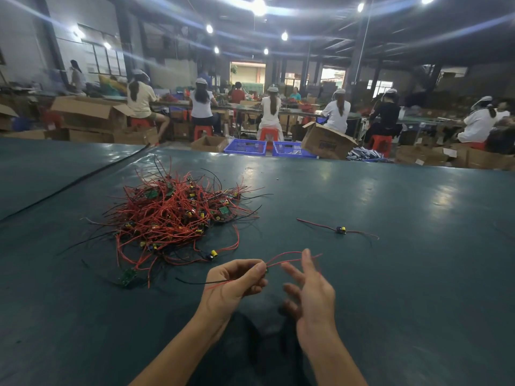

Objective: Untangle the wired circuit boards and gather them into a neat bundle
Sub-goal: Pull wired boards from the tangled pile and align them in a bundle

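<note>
A tangled pile of small circuit boards with red and black wires (178, 215) lies on the dark green table (390, 274), left of centre. My left hand (237, 282) pinches one wired board just above the table; its red leads (287, 257) arc to the right and its other leads stick out to the left. My right hand (309, 288) hovers beside it with fingers spread, its fingertips at the red leads, holding nothing. One separated wired board (341, 230) lies alone to the right of the pile. A loose green board (126, 277) rests at the pile's near edge.
A black cable (75, 182) runs diagonally across the table's far left. Beyond the far edge stand blue crates (245, 147), cardboard boxes (326, 142) and red stools, with several seated people working at benches.
</note>
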Action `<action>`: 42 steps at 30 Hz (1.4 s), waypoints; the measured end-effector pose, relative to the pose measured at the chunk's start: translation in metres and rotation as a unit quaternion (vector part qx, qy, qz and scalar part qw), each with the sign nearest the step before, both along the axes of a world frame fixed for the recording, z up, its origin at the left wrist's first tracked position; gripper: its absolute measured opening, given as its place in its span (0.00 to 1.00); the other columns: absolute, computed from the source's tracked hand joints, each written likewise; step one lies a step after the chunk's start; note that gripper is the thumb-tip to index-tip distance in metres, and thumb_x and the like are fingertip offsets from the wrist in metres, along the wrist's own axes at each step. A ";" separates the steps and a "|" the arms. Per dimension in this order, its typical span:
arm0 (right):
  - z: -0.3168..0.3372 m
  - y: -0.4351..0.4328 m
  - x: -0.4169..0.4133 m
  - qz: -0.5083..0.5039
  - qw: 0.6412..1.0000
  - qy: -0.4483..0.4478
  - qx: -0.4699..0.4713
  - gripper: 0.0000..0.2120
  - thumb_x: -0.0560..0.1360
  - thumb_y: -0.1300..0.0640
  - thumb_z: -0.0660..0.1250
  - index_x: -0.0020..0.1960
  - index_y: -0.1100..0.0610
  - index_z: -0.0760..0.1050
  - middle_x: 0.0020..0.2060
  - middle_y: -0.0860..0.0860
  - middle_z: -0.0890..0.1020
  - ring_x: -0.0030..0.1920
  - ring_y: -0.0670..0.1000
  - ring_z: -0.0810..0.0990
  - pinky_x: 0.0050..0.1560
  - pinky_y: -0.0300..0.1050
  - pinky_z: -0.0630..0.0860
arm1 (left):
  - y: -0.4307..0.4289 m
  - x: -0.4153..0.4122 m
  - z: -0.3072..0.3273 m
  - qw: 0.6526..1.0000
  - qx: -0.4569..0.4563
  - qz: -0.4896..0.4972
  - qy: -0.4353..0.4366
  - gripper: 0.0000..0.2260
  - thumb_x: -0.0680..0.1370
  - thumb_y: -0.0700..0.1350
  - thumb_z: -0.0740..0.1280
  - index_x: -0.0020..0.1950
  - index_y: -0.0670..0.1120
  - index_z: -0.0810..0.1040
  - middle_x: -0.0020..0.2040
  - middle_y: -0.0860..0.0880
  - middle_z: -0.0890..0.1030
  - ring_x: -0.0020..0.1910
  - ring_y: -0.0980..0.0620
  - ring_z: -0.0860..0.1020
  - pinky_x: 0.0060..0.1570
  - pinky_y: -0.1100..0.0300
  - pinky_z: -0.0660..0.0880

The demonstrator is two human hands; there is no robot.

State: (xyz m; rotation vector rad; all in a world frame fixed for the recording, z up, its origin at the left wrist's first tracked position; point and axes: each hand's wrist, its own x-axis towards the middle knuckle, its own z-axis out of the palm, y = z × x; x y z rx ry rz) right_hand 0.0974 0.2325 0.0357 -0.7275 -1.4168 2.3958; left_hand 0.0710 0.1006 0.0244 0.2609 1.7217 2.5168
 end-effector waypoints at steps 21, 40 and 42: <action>0.000 -0.004 0.002 -0.019 0.992 0.056 0.115 0.10 0.78 0.59 0.68 0.38 0.58 0.81 0.33 0.51 0.85 0.36 0.50 0.83 0.44 0.53 0.81 | 0.007 0.008 -0.014 0.931 -0.239 -0.031 0.274 0.17 0.73 0.39 0.74 0.61 0.49 0.81 0.50 0.52 0.84 0.46 0.53 0.83 0.46 0.62 0.78; 0.001 0.088 -0.008 -0.127 0.917 0.040 0.377 0.09 0.72 0.61 0.73 0.52 0.55 0.84 0.37 0.44 0.84 0.33 0.45 0.83 0.38 0.39 0.79 | -0.023 -0.016 -0.014 0.748 -0.541 0.125 0.364 0.21 0.74 0.45 0.69 0.68 0.48 0.74 0.63 0.51 0.77 0.65 0.50 0.73 0.66 0.54 0.67; 0.001 0.101 -0.004 -0.127 0.879 -0.027 0.458 0.10 0.73 0.56 0.73 0.54 0.52 0.84 0.40 0.43 0.83 0.47 0.51 0.84 0.44 0.45 0.76 | -0.031 -0.025 -0.013 0.724 -0.589 0.190 0.305 0.22 0.76 0.46 0.68 0.70 0.48 0.73 0.69 0.48 0.72 0.69 0.47 0.68 0.67 0.52 0.64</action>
